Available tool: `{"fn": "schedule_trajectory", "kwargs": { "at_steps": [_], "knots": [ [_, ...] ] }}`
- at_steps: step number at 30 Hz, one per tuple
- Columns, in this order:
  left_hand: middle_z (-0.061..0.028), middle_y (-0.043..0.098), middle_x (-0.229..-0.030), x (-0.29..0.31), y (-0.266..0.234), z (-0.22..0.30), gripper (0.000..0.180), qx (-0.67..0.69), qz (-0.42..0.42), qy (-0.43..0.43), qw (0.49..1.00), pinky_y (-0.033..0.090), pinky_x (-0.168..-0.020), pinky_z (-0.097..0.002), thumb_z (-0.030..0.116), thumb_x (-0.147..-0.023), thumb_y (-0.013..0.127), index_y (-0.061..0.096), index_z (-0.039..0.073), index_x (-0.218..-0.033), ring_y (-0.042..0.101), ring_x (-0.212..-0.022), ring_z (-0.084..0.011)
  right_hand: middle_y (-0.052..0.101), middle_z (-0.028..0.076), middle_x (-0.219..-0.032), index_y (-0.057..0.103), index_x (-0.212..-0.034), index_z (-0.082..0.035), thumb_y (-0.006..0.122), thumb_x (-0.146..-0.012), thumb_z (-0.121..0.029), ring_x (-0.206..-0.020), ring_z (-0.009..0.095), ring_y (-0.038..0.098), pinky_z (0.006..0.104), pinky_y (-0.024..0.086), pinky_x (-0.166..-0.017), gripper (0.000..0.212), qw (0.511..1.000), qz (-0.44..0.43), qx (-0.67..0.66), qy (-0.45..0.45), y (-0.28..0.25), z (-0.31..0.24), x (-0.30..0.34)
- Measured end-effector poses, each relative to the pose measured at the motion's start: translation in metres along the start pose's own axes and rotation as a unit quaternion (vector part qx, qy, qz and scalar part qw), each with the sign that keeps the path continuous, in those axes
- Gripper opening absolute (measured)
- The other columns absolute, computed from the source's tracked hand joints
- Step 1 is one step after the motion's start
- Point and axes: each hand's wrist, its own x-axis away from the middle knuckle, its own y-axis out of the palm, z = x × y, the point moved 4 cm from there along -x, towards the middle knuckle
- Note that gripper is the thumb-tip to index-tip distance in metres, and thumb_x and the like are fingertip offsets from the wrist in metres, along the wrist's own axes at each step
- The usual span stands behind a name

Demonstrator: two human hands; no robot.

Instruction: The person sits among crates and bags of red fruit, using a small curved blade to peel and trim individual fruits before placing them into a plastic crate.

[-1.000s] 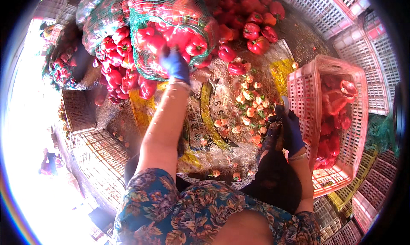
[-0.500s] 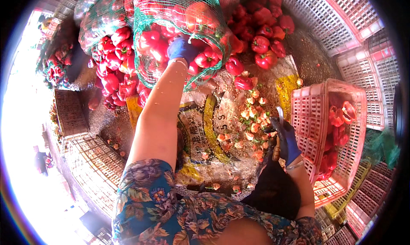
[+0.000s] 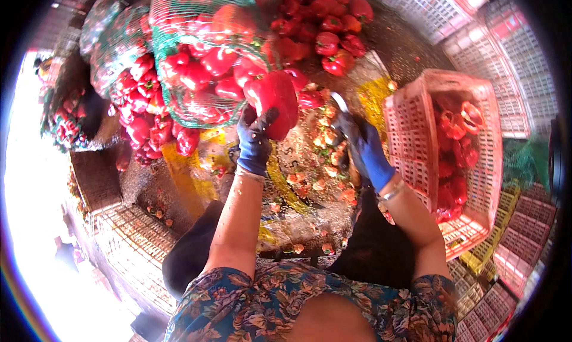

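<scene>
My left hand (image 3: pixel 255 138), in a blue glove with dark fingers, is closed round a large red bell pepper (image 3: pixel 275 103). It holds the pepper just in front of the mouth of a green mesh sack (image 3: pixel 208 124) full of red peppers. My right hand (image 3: pixel 364 146), gloved the same way, grips a small knife (image 3: pixel 339 101) whose short, pale blade points up and away from me. The knife's handle is mostly hidden by the fingers. Below and beside the right hand, cut-off pepper cores (image 3: pixel 319 185) lie scattered on a printed sheet (image 3: pixel 283 193).
A pink plastic crate (image 3: pixel 411 145) at the right holds cut red peppers. Loose peppers (image 3: pixel 328 44) lie at the back, with more mesh sacks (image 3: pixel 116 50) to the left. Pale stacked crates (image 3: pixel 482 68) line the far right, and another crate (image 3: pixel 128 229) stands at the left.
My left hand has come out of the mesh sack toward me with a red bell pepper in it. My right hand, still holding the knife, has moved up and leftward. The view has shifted.
</scene>
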Motion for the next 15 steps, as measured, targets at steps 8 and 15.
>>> {"fn": "schedule_trajectory", "kwargs": {
  "at_steps": [8,15],
  "knots": [
    [-0.0123,0.060,-0.117,0.026,0.075,-0.025,0.059,-0.024,-0.032,0.012,0.999,0.050,-0.091,-0.0386,-0.004,-0.074,0.068,0.048,0.000,-0.129,0.060,-0.105,-0.0253,0.061,0.021,-0.070,0.064,-0.088,-0.002,0.057,-0.090,-0.015,-0.060,0.037,0.061,0.0386,0.045,-0.051,0.015,0.948,0.046,0.194,-0.247,0.011,-0.053,-0.020],
    [-0.0101,0.062,-0.111,0.002,0.082,-0.009,0.045,0.049,0.050,0.040,0.997,0.049,-0.089,-0.0397,0.016,-0.079,0.068,0.054,0.004,-0.119,0.061,-0.101,-0.0263,0.063,0.018,-0.070,0.067,-0.091,-0.001,0.057,-0.090,-0.012,-0.062,0.027,0.064,0.0354,0.046,-0.053,0.016,0.937,-0.001,0.271,-0.219,-0.017,0.004,0.017]
  ]
}}
